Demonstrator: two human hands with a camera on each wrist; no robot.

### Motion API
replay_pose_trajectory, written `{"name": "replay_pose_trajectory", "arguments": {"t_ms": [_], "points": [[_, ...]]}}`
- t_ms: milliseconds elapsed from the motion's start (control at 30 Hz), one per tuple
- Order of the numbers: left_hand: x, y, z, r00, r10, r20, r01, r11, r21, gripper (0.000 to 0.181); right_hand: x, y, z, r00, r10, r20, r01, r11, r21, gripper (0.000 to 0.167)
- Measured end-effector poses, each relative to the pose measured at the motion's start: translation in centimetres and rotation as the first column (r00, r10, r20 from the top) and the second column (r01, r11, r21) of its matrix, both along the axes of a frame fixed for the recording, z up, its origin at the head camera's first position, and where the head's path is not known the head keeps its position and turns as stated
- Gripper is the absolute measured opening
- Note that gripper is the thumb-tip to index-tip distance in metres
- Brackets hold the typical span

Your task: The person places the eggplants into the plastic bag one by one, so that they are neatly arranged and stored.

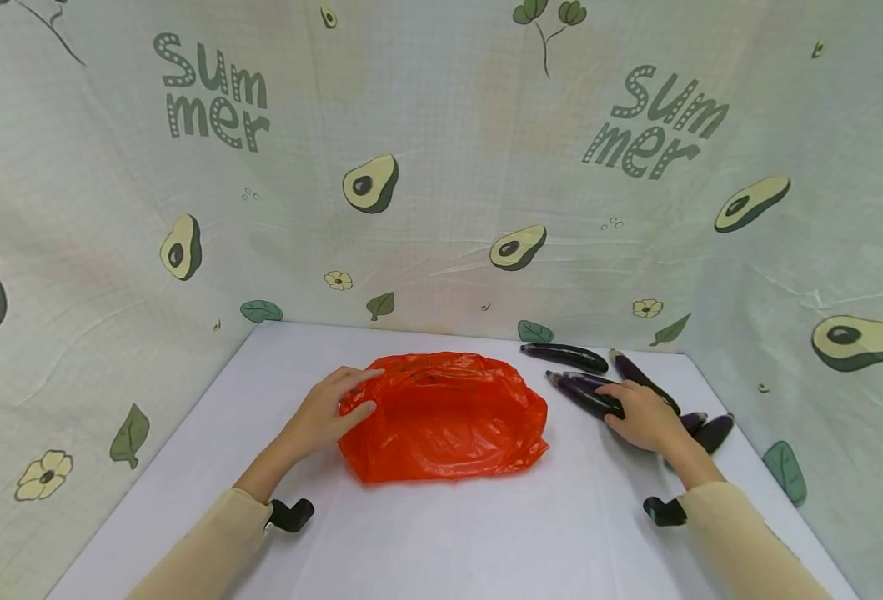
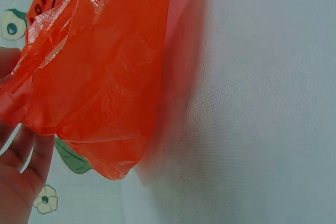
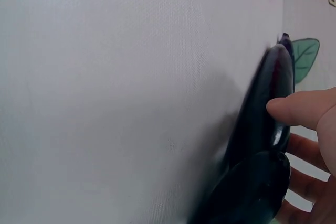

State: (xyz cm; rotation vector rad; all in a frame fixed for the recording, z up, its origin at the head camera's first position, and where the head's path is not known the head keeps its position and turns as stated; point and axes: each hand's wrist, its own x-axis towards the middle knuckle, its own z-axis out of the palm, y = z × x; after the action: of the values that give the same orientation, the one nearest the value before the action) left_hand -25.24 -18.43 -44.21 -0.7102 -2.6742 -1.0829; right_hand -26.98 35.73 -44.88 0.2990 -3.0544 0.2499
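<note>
A red plastic bag point(image 1: 449, 425) sits on the white table, its mouth partly parted along the top. My left hand point(image 1: 328, 414) holds the bag's left edge, with thumb and fingers on either side of the film in the left wrist view. On the right, my right hand point(image 1: 645, 419) grips a dark, glossy eggplant point(image 1: 582, 395); in the right wrist view the thumb lies on one side of this eggplant point(image 3: 260, 111) and the fingers on the other. A second eggplant lies close alongside it, partly hidden.
Another eggplant point(image 1: 564, 357) lies near the table's back edge. One more eggplant point(image 1: 645, 381) slants behind my right hand, and further eggplants point(image 1: 714, 433) lie by the right wrist. A printed avocado cloth point(image 1: 441, 275) stands around the table's back and sides.
</note>
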Motion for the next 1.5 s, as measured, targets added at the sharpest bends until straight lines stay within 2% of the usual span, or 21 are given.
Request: {"name": "replay_pose_trajectory", "arguments": {"t_ms": [533, 767, 1000, 1167, 1333, 1500], "points": [[-0.1, 0.0, -0.1, 1.000, 0.021, 0.007, -0.021, 1.000, -0.011, 0.052, -0.5, -0.8, -0.3, 0.996, 0.083, -0.009, -0.083, 0.996, -0.027, 0.049], [-0.2, 0.1, -0.3, 1.000, 0.021, 0.018, -0.021, 0.999, -0.029, 0.053, -0.3, -1.0, 0.1, 0.994, 0.103, 0.020, -0.102, 0.993, -0.056, 0.050], [-0.3, 0.3, -0.3, 0.999, 0.032, 0.005, -0.032, 0.999, -0.033, 0.053, -0.2, -1.0, 0.5, 0.993, 0.104, 0.055, -0.102, 0.994, -0.048, 0.052], [-0.5, 0.6, -0.5, 0.998, 0.057, -0.005, -0.057, 0.998, -0.023, 0.052, -0.3, -1.0, 0.2, 0.993, 0.111, 0.044, -0.109, 0.993, -0.048, 0.052], [-0.6, 1.2, -0.4, 0.996, 0.085, -0.012, -0.085, 0.996, -0.011, 0.053, -0.4, -1.2, 0.1, 0.996, 0.084, 0.041, -0.082, 0.996, -0.045, 0.052], [-0.8, 1.7, -0.3, 0.994, 0.105, -0.009, -0.105, 0.994, -0.002, 0.053, -0.1, -1.3, 0.5, 0.998, 0.061, 0.015, -0.061, 0.997, -0.036, 0.052]]}}
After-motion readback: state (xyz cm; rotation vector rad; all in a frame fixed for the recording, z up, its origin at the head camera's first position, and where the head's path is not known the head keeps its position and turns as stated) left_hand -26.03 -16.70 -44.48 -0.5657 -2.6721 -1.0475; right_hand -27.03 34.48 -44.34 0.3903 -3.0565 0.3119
